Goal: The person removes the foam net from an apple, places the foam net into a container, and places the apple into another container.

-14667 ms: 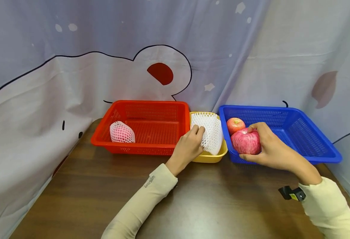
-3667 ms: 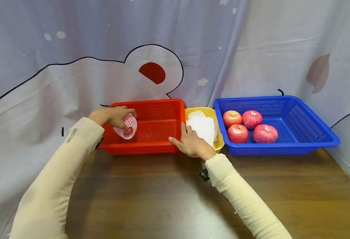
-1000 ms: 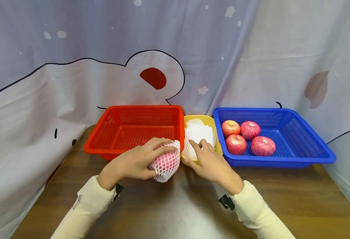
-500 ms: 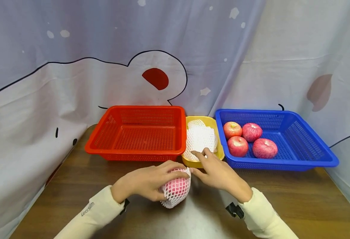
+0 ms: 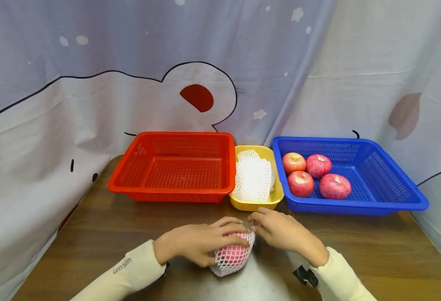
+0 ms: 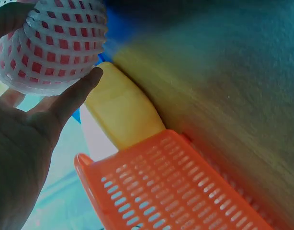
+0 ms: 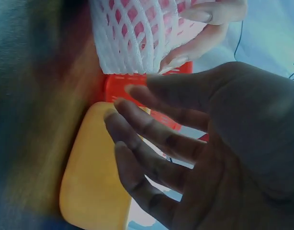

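Observation:
My left hand [image 5: 196,244] grips a pinkish-red apple [image 5: 233,255] covered by a white foam net sleeve, above the table in front of the yellow basket. In the left wrist view the netted apple [image 6: 56,48] sits between thumb and fingers. My right hand [image 5: 288,234] is just right of it, fingers loosely bent and holding nothing. The right wrist view has the right thumb close to the lower edge of the foam net [image 7: 132,52]; whether they touch I cannot tell. Several bare apples [image 5: 334,187] lie at the left end of the blue basket [image 5: 360,205].
At the back left stands a red basket [image 5: 171,192] with nothing seen inside. Between it and the blue one, a small yellow basket [image 5: 256,205] holds white foam nets [image 5: 254,179]. A printed curtain [image 5: 130,108] hangs behind the brown table [image 5: 103,234].
The left hand has taken the netted apple out of the red basket and brought it nearer and rightward. My right hand has drawn back from the yellow basket. The blue basket has gained bare apples.

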A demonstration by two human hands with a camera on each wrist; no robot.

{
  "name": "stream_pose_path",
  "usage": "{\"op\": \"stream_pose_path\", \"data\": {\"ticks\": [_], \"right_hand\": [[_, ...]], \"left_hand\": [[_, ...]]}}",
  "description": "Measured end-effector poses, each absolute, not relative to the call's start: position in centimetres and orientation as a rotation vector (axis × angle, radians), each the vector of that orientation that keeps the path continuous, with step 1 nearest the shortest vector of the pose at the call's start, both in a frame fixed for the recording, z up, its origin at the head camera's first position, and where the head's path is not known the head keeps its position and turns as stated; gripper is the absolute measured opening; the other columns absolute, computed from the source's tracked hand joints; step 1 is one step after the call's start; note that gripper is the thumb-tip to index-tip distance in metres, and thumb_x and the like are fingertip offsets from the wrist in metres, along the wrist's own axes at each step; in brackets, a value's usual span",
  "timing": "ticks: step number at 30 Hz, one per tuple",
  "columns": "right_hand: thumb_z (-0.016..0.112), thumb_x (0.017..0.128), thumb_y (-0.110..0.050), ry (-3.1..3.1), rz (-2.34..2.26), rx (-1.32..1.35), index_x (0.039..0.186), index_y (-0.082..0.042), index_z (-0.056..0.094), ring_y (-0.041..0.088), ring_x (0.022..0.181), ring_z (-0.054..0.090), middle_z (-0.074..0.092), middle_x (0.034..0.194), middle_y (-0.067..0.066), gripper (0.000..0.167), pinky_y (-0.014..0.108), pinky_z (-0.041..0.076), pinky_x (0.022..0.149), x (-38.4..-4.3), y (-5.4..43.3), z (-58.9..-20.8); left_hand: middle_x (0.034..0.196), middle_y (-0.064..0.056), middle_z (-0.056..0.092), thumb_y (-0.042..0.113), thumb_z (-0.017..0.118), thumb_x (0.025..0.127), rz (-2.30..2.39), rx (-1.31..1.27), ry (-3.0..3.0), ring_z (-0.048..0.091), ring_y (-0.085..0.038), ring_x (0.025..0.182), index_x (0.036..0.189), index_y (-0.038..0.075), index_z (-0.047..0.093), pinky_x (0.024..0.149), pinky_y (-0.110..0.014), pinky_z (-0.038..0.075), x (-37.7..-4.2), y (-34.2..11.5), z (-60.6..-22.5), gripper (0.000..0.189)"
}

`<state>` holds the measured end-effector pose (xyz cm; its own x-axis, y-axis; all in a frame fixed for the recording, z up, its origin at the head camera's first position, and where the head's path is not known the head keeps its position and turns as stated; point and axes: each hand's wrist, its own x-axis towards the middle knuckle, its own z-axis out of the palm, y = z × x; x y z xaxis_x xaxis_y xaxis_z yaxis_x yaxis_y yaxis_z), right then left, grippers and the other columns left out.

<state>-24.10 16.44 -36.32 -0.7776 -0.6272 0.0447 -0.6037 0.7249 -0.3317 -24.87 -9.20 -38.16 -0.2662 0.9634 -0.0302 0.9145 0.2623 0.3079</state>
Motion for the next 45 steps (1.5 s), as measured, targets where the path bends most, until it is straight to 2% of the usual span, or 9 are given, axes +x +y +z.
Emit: {"op": "stream_pose_path", "data": {"ticks": [4,9,14,17,21,28,33,40,45], "right_hand": [[0.064,0.095,-0.019,2.797,-0.480,-1.055,0.103,-0.021,0.070,0.011,0.080,0.067,0.066,0.097,-0.006,0.010,0.031,0.051,0.058,-24.0,16.7,-36.8],[0.063,0.096,-0.021,2.773,-0.466,-1.079,0.102,-0.022,0.068,0.007,0.077,0.061,0.063,0.093,-0.008,0.008,0.029,0.048,0.056,-24.0,16.9,-37.2],[0.064,0.096,-0.021,2.758,-0.530,-1.147,0.107,-0.021,0.070,0.008,0.084,0.065,0.066,0.098,-0.005,0.013,0.029,0.052,0.063,-24.2,17.2,-37.5],[0.064,0.095,-0.020,2.728,-0.593,-1.197,0.108,-0.019,0.070,0.008,0.086,0.064,0.067,0.098,-0.004,0.014,0.028,0.053,0.069,-24.3,17.5,-37.8],[0.067,0.093,-0.022,2.683,-0.662,-1.237,0.109,-0.018,0.070,0.007,0.089,0.064,0.068,0.099,-0.003,0.017,0.027,0.054,0.075,-24.6,17.9,-38.2],[0.071,0.089,-0.034,2.568,-0.739,-1.327,0.121,-0.012,0.065,0.008,0.089,0.062,0.066,0.100,-0.001,0.039,0.025,0.053,0.079,-25.0,18.3,-39.0],[0.071,0.086,-0.045,2.572,-0.724,-1.308,0.129,-0.011,0.060,0.009,0.091,0.060,0.062,0.102,-0.002,0.056,0.024,0.051,0.079,-24.8,18.2,-39.1],[0.068,0.087,-0.049,2.553,-0.737,-1.301,0.136,-0.011,0.055,0.010,0.095,0.060,0.061,0.107,-0.002,0.064,0.026,0.051,0.082,-24.6,18.2,-39.1],[0.069,0.086,-0.048,2.554,-0.739,-1.326,0.140,-0.011,0.052,0.010,0.098,0.059,0.060,0.113,-0.005,0.067,0.028,0.051,0.087,-24.5,18.0,-39.2]], "left_hand": [[0.161,0.001,0.028,0.006,0.073,0.075,0.326,1.776,2.316,0.022,-0.027,0.150,0.149,0.025,0.037,0.105,-0.023,0.046,-24.8,-9.1,-38.3,0.084],[0.162,-0.003,0.027,0.005,0.071,0.078,0.292,1.802,2.375,0.026,-0.027,0.149,0.149,0.031,0.040,0.109,-0.030,0.045,-24.7,-9.4,-38.3,0.081],[0.159,-0.007,0.032,0.001,0.071,0.080,0.283,1.746,2.450,0.034,-0.023,0.146,0.149,0.037,0.039,0.098,-0.029,0.053,-24.7,-9.9,-38.2,0.084],[0.157,-0.008,0.036,-0.001,0.071,0.079,0.282,1.752,2.471,0.039,-0.023,0.143,0.149,0.035,0.040,0.105,-0.033,0.049,-24.8,-10.0,-38.3,0.085],[0.153,-0.007,0.045,-0.002,0.073,0.078,0.270,1.844,2.534,0.049,-0.022,0.137,0.147,0.034,0.044,0.107,-0.034,0.048,-24.9,-10.4,-38.5,0.083],[0.142,-0.005,0.059,0.006,0.073,0.085,0.244,2.005,2.669,0.062,-0.017,0.125,0.142,0.033,0.053,0.102,-0.028,0.051,-24.9,-10.7,-38.8,0.067],[0.137,-0.005,0.063,0.002,0.074,0.082,0.260,2.066,2.687,0.065,-0.015,0.121,0.138,0.031,0.058,0.101,-0.026,0.052,-25.0,-10.6,-38.9,0.065],[0.131,-0.003,0.067,0.004,0.075,0.083,0.307,2.127,2.706,0.067,-0.012,0.116,0.132,0.028,0.064,0.098,-0.022,0.052,-25.1,-10.3,-39.3,0.055],[0.125,-0.001,0.070,-0.004,0.073,0.080,0.373,2.171,2.742,0.070,-0.011,0.110,0.126,0.027,0.068,0.092,-0.020,0.054,-25.1,-10.0,-39.6,0.056]]}}
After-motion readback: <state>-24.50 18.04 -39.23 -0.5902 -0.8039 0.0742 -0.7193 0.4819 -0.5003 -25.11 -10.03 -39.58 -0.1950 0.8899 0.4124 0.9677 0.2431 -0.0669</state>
